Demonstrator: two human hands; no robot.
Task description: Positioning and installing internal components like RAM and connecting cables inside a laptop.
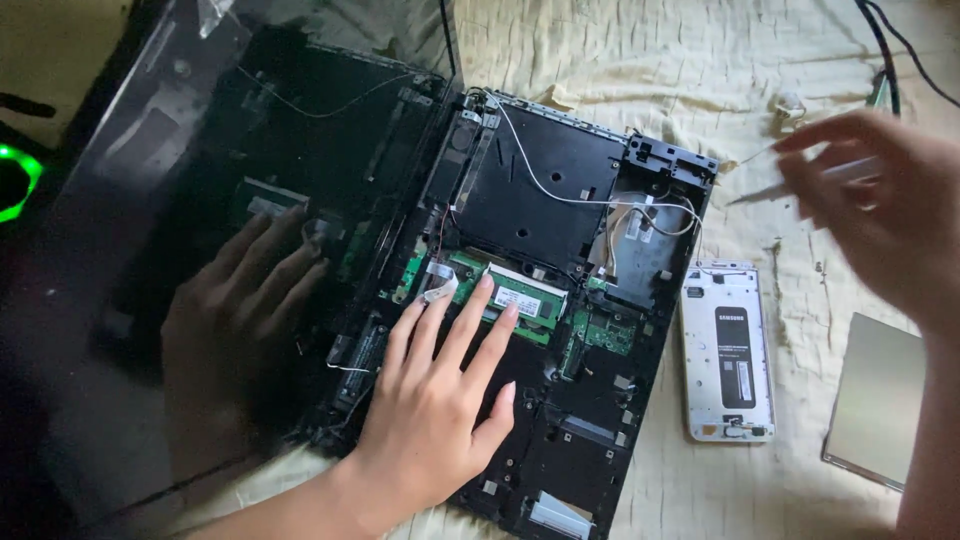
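An opened black laptop chassis point(545, 190) lies on a cream cloth, its green circuit boards and white wires exposed. My left hand point(440, 400) rests flat on it, fingers spread, with fingertips touching a green memory module point(530, 292). My right hand point(880, 200) hovers at the right edge over the cloth, blurred, pinching a thin screwdriver-like tool point(765, 190) whose tip points left toward the chassis. The laptop's dark glossy screen point(200, 230) stands open at the left and mirrors my left hand.
A white phone with its back cover off point(728, 350) lies right of the chassis. A flat grey metal plate point(878, 400) sits at the lower right. Black cables point(885, 50) run along the top right. A green light point(15, 180) glows at the far left.
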